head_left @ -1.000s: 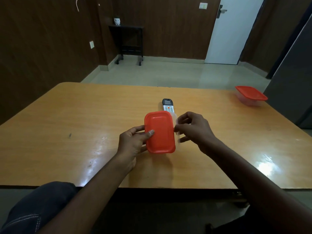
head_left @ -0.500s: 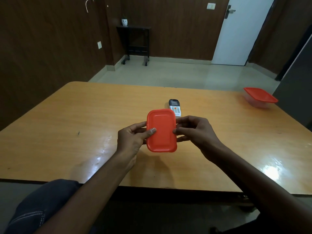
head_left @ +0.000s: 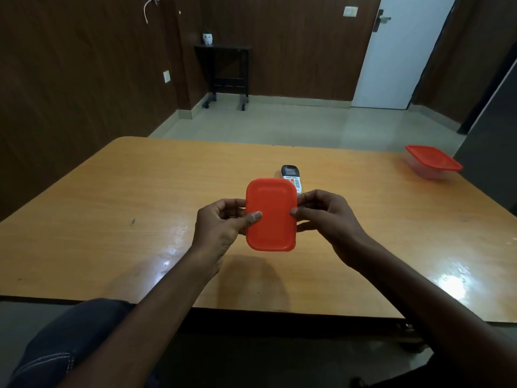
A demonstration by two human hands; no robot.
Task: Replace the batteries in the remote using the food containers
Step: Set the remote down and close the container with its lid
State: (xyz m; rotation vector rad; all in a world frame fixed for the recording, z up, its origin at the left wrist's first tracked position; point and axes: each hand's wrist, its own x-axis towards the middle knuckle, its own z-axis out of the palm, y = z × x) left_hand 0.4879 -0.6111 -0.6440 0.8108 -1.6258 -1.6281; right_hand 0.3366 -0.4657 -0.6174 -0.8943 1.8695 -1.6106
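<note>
A small food container with a red lid (head_left: 270, 214) is held above the wooden table (head_left: 112, 208), lid facing me. My left hand (head_left: 221, 222) grips its left side with the thumb pressed on the lid. My right hand (head_left: 324, 214) grips its right side, thumb tip at the lid's edge. The container's contents are hidden by the lid. Just behind it a white remote with a dark screen (head_left: 291, 176) lies face up on the table, its near end covered by the container.
A second clear food container with a red lid (head_left: 432, 162) sits near the table's far right corner. Beyond the table are bare floor, a small black stand (head_left: 223, 71) against the wall and a white door (head_left: 397, 51). My knee (head_left: 70, 331) shows below the table's near edge.
Both hands have raised the red-lidded container and squared it up, so more of it now covers the remote. The view has tilted slightly upward.
</note>
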